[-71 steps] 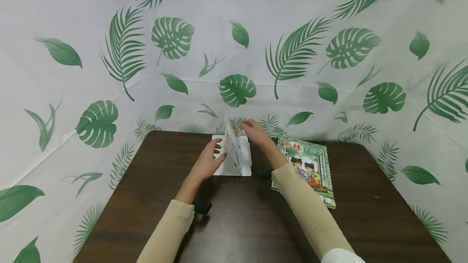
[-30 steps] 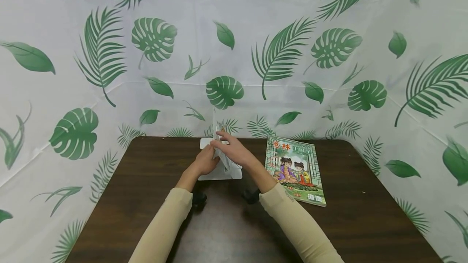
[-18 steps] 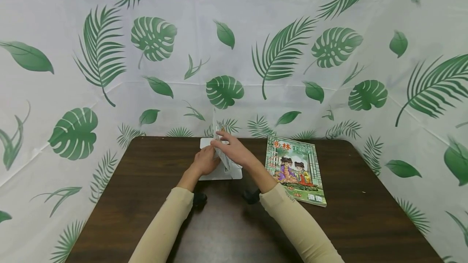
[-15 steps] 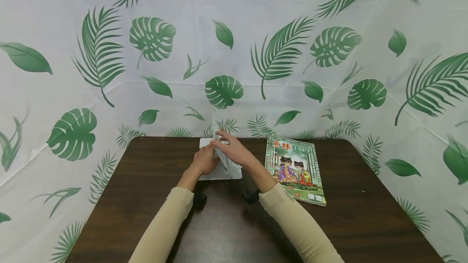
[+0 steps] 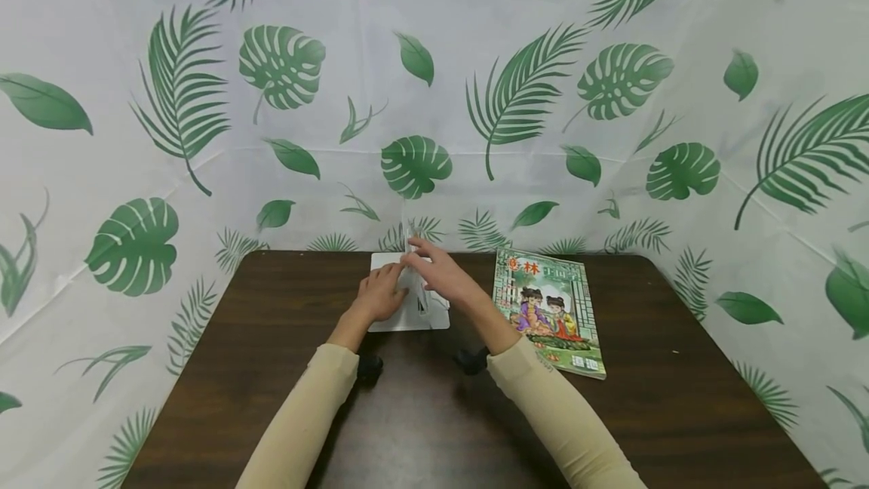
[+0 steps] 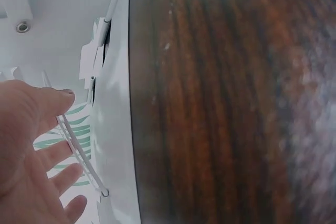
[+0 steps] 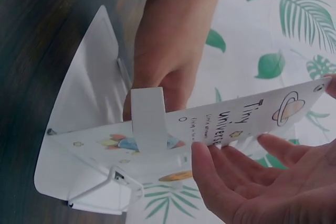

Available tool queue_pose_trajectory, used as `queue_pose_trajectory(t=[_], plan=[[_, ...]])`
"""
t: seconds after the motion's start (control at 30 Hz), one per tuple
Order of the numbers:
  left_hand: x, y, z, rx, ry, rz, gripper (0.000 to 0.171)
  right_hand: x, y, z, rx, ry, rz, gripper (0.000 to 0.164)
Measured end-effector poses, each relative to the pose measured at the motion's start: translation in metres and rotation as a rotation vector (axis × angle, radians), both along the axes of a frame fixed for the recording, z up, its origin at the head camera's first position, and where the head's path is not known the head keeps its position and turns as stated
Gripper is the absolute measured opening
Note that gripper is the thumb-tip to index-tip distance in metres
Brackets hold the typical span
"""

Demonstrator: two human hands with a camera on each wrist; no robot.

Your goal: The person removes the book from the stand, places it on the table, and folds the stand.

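A white book stand point(image 5: 396, 319) is on the table, its flat base under a raised panel seen nearly edge-on. The panel point(image 7: 202, 124) carries the words "Tiny Universe" and a planet drawing. A wire bracket point(image 7: 100, 190) juts from it near the base, and a white tab point(image 7: 149, 119) crosses its edge. My right hand point(image 5: 441, 272) holds the upper part of the panel, fingertips point(image 7: 200, 150) on the printed face and another digit at the top corner. My left hand point(image 5: 380, 294) is on the opposite side, thumb point(image 6: 55, 99) against the panel, fingers spread loosely.
To the right of the stand lies a magazine point(image 5: 553, 315) with two cartoon figures on its green cover. The dark wooden table point(image 5: 421, 413) ends at a white curtain point(image 5: 380, 119) with green leaf prints, close behind the stand.
My right hand came from beside the panel to its upper part. My left hand closed in behind it, then its fingers loosened and shifted slightly. The panel now appears more upright and edge-on.
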State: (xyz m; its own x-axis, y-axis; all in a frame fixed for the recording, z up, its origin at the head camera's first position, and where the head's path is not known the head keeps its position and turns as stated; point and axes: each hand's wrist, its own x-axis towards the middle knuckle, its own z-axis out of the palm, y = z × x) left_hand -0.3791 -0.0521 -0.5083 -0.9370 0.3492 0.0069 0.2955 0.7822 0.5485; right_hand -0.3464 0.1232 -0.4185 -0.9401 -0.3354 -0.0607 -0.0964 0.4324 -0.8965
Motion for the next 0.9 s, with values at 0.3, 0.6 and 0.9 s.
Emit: queue_pose_trajectory(t=[0.3,0.6,0.9], plan=[[0.001,0.007,0.001,-0.082,0.049,0.023,0.057,0.001,0.008,-0.003,-0.042,0.006,-0.009,0.066],[-0.003,0.008,0.0,-0.254,0.039,0.029,0.054,0.003,0.005,-0.006,-0.048,-0.001,0.021,0.067],[-0.007,0.011,0.006,-0.241,0.004,0.0,0.054,0.001,0.006,-0.006,-0.038,0.024,-0.001,0.066]])
